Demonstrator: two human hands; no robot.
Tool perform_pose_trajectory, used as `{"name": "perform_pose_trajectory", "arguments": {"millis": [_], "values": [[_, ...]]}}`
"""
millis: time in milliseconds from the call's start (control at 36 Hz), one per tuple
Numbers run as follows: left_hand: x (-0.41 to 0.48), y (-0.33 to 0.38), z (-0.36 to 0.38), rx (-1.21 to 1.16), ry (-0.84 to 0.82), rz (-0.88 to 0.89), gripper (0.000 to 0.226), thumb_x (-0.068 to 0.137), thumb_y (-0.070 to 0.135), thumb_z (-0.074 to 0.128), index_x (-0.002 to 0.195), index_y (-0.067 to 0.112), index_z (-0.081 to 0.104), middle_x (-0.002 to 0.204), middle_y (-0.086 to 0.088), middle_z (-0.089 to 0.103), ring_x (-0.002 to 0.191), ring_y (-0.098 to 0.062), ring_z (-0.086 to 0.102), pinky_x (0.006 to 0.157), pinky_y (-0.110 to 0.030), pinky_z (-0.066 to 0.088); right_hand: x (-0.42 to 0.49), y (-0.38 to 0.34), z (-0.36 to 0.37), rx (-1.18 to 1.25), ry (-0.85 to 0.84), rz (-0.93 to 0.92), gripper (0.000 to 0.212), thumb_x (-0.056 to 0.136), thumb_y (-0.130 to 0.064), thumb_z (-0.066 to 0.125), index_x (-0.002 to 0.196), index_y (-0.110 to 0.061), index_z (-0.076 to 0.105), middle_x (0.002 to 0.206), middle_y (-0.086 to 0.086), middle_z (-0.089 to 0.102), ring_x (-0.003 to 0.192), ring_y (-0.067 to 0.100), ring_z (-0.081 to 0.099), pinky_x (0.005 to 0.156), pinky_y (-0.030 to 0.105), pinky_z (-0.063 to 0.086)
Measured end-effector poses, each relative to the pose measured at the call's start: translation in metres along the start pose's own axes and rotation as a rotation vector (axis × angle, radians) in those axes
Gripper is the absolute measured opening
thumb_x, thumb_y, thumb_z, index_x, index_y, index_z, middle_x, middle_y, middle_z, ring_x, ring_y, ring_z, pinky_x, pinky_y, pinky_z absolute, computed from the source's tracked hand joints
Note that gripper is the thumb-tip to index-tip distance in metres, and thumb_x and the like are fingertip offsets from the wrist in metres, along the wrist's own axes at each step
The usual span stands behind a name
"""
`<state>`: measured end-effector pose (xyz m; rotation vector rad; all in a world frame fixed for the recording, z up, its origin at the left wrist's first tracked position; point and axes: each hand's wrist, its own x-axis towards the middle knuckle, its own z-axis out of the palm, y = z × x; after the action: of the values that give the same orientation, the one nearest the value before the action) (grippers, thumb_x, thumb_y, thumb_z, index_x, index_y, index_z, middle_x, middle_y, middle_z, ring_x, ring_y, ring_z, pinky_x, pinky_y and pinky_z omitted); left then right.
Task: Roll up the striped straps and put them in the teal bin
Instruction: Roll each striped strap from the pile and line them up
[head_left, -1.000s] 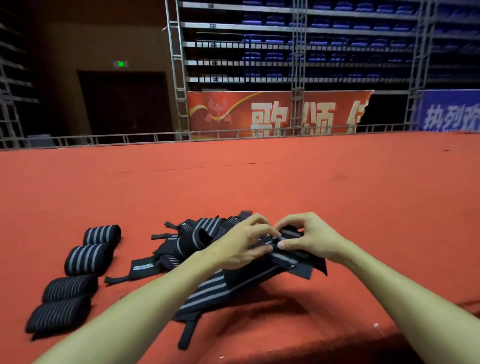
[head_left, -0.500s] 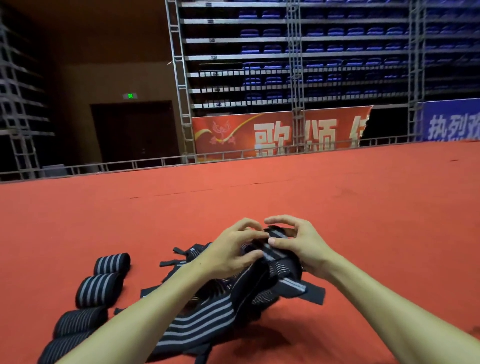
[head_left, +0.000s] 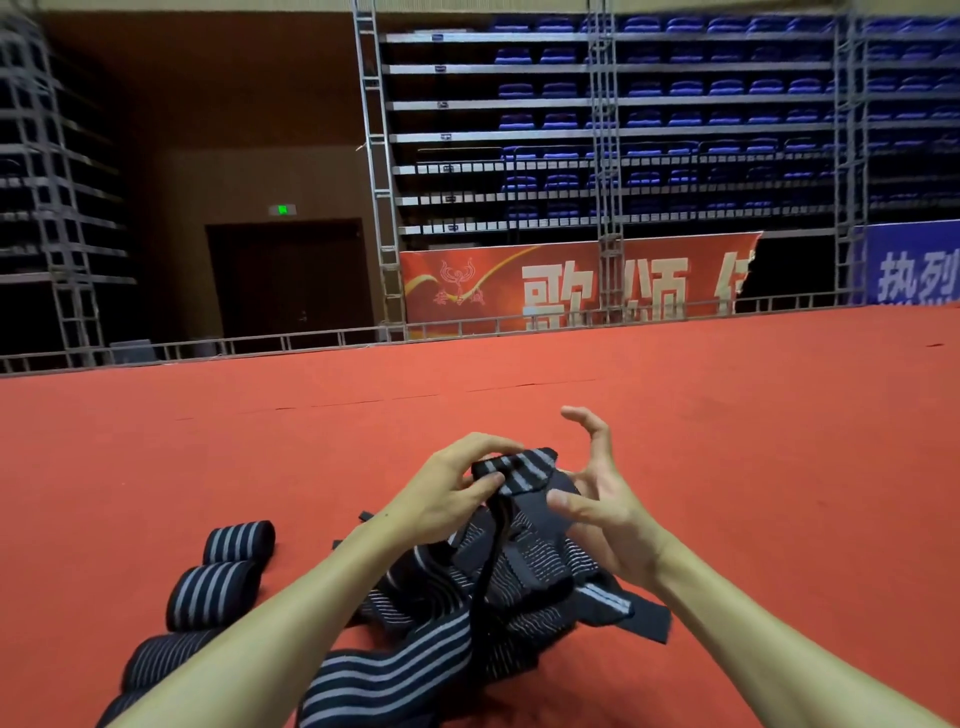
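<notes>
Head view: nearest us, a loose pile of striped straps (head_left: 415, 670) lies tangled on the red carpet (head_left: 753, 467) between our two forearms; we cannot count the straps in it. To its left, four rolled straps (head_left: 213, 592) lie in a row running near to far, the nearest cut off by our left arm. Just beyond the pile, our left hand (head_left: 447, 493) pinches the end of one striped strap (head_left: 519, 470), lifted above the pile. Our right hand (head_left: 602, 504) is beside it, fingers spread wide, thumb against the strap's dark part. Far off stand a metal railing (head_left: 311, 340), one dark door (head_left: 291, 275), two banners, one red (head_left: 467, 286) and one blue (head_left: 914, 270), and tiers of blue seats (head_left: 675, 88).
</notes>
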<state>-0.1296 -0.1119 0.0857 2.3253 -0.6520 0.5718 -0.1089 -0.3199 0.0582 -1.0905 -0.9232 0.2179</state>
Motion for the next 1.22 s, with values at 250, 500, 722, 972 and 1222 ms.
{"name": "perform_pose_trajectory", "arguments": {"millis": [250,500,722,972,1222], "values": [[-0.001,-0.001,-0.005,-0.07,0.006,-0.07,0.037,0.099,0.009,0.055,0.124,0.037,0.06,0.127,0.015,0.06,0.113,0.001,0.056,0.1,-0.035,0.049,0.003,-0.003,0.006,-0.36,-0.006,-0.01,0.086,0.076,-0.014,0.08,0.139,-0.045,0.03,0.105,0.001,0.074,0.092,0.021,0.071,0.084,0.033,0.055],[-0.007,0.008,-0.002,0.002,-0.007,0.036,0.041,0.093,0.014,0.06,0.127,0.036,0.06,0.124,0.027,0.058,0.127,-0.003,0.044,0.106,-0.017,0.033,0.011,0.01,0.004,-0.324,0.119,0.043,0.057,0.075,-0.027,0.079,0.125,-0.034,0.053,0.113,0.013,0.07,0.097,0.022,0.068,0.09,0.041,0.056],[-0.008,0.014,-0.007,0.025,-0.035,0.096,0.053,0.085,0.011,0.065,0.127,0.041,0.055,0.127,0.029,0.05,0.132,0.003,0.036,0.105,-0.007,0.028,0.015,0.013,0.005,0.023,0.091,0.137,0.074,0.067,-0.023,0.079,0.134,-0.01,0.049,0.118,0.015,0.065,0.097,0.028,0.069,0.079,0.037,0.059],[-0.002,0.018,0.0,0.018,0.187,0.221,0.044,0.088,0.008,0.059,0.121,0.037,0.056,0.109,0.008,0.069,0.108,-0.009,0.063,0.094,-0.029,0.052,0.02,0.013,0.015,0.092,0.038,0.229,0.074,0.066,-0.048,0.085,0.13,-0.021,0.057,0.114,-0.001,0.068,0.109,0.019,0.066,0.087,0.04,0.057],[0.013,0.02,-0.011,0.009,0.344,0.191,0.037,0.094,-0.007,0.056,0.1,0.027,0.045,0.077,0.011,0.057,0.064,0.003,0.059,0.055,-0.01,0.044,0.02,0.01,0.026,-0.026,0.065,0.257,0.049,0.085,-0.042,0.061,0.131,-0.026,0.053,0.132,0.001,0.064,0.121,0.02,0.063,0.08,0.041,0.058]]}}
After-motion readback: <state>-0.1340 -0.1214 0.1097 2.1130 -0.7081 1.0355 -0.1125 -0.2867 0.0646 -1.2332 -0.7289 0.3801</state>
